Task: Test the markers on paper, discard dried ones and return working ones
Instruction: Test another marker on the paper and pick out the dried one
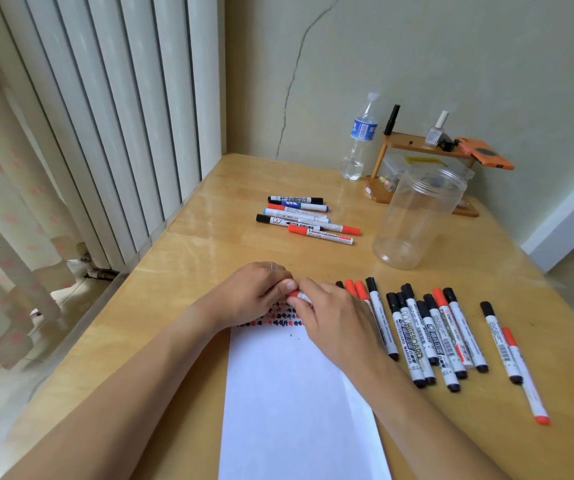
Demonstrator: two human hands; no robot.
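Your left hand (256, 294) and right hand (330, 317) meet at the far end of the white paper (299, 403); both pinch one red-capped marker (297, 296), left fingers curled on the cap end, right fingers curled round the white barrel; can't tell if the cap is on or partly off, your fingers cover the joint; the paper's far edge carries rows of red and black test marks (280, 315), partly under your hands; just right of your right hand a loose row of black and red markers (427, 330) lies on the wooden table (181, 271), some overlapping; two more markers (510, 358) lie apart at far right, one black-capped, one red-capped, touching each other; a smaller group of markers (304, 218), black, blue and red, lies further back mid-table; an open clear plastic jar (417, 216) stands right of that group; behind it a water bottle (360, 140) and a small wooden shelf (424, 147) sit against the wall.
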